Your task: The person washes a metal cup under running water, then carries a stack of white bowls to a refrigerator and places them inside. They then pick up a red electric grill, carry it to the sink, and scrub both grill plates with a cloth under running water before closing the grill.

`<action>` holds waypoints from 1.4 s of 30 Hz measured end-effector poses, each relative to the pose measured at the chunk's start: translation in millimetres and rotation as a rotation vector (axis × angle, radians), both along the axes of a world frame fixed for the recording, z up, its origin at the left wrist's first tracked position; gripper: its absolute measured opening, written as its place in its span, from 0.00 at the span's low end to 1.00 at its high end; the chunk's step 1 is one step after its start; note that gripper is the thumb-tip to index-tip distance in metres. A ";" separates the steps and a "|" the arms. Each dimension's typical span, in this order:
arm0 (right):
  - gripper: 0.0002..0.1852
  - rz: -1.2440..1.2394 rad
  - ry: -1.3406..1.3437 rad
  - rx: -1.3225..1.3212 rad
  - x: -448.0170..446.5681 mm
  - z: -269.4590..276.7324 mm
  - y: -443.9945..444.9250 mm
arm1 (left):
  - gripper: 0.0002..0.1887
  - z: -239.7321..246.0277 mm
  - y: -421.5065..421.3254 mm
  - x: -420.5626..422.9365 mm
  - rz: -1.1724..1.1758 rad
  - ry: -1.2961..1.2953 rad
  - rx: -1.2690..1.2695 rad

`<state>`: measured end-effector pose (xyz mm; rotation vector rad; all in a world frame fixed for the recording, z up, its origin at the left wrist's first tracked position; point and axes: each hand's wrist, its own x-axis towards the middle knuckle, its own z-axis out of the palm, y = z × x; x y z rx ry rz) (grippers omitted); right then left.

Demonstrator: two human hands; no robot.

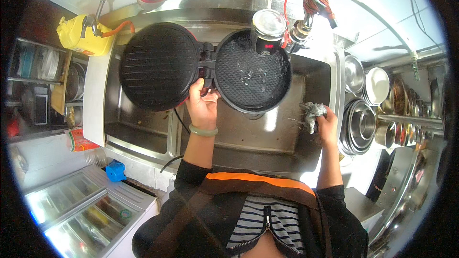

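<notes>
An opened round electric griddle (252, 75) lies over a stainless-steel double sink (247, 132). Its ribbed black plate (159, 66) is on the left; the dimpled plate on the right holds some water and specks of foam. My left hand (202, 104), with a pale bangle on the wrist, grips the griddle at its hinge (207, 59). In my right hand (327, 125) is a crumpled grey scrubbing cloth (312, 114), held over the sink's right side, apart from the griddle. Thin streaks, apparently water, come off the cloth. A black cord (181, 120) hangs below the hinge.
Over the dimpled plate stands a faucet unit (269, 28) with a lit display, beside a tap (299, 32) wrapped in red plastic. A yellow jug (86, 36) sits at the left rim. Nested metal bowls (358, 125) and white bowls (376, 86) stand at right. Lower left is a glass-topped cabinet (96, 218).
</notes>
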<state>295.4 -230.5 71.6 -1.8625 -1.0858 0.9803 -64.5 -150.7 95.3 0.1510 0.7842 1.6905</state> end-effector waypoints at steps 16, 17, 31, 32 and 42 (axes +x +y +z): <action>0.12 -0.010 0.006 0.020 -1.3 -5.1 -7.6 | 0.16 16.6 -44.3 -55.3 0.396 1.550 0.259; 0.12 -0.009 0.036 0.005 -1.0 -6.0 -7.9 | 0.18 20.6 -43.7 -53.8 0.421 1.566 0.280; 0.12 -0.034 0.062 -0.008 11.2 -15.7 -18.6 | 0.08 -15.4 -19.2 -33.0 0.141 0.721 0.144; 0.12 -0.031 0.053 -0.008 11.6 -15.2 -19.7 | 0.07 -15.7 -10.8 -32.3 0.059 0.385 0.192; 0.14 -0.016 0.099 -0.064 5.0 -4.6 -26.2 | 0.07 10.8 7.2 11.1 -0.011 -0.092 -0.002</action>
